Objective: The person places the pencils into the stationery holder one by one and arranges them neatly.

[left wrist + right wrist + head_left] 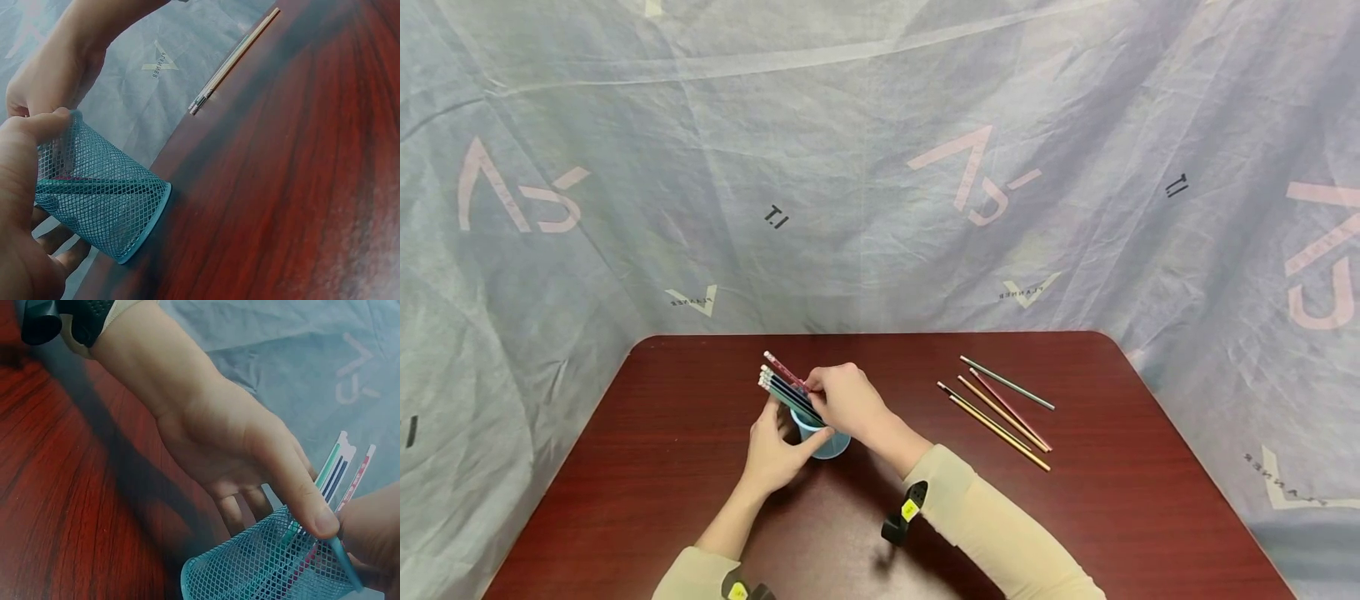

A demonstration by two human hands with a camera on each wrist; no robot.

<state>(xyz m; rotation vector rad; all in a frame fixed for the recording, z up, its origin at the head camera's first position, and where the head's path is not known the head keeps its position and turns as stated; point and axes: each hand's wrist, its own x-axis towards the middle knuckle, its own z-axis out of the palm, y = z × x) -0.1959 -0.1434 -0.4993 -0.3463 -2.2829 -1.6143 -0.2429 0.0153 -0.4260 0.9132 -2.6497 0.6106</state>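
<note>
Printed fabric (850, 275) is hanging behind and beside the table (670, 433). Its legible markings are repeating: a black "T.I" (777, 217), and "PLANNER" (691, 301) running in reversed letters across a pale V shape. Large pink characters (520, 196) are also appearing on it; their exact reading cannot be told. A yellow label (910, 510) is marking the black wrist unit (895, 527) on the right forearm; its print is showing too small to read.

The blue mesh cup (833, 447) is standing near the middle of the table, its solid rim edging a fine diamond lattice. Green and dark blue pencils (784, 392) are leaning out of it toward the left, white eraser ends uppermost. A red pencil (782, 365) with pale patterning is slanting beside them.

The left hand (769, 457) is gripping the cup, its thumb lying at the rim and its fingers wrapping the far side. The right hand (853, 404) is pinching the red pencil above the cup opening.

Five loose pencils (1000, 432), in green, red, orange and yellow tones, are lying well apart to the right of the cup. The table is showing a reddish-brown wood grain, rounded far corners and a pale glare near the front. Beige sleeves (1000, 525) are covering both forearms.
</note>
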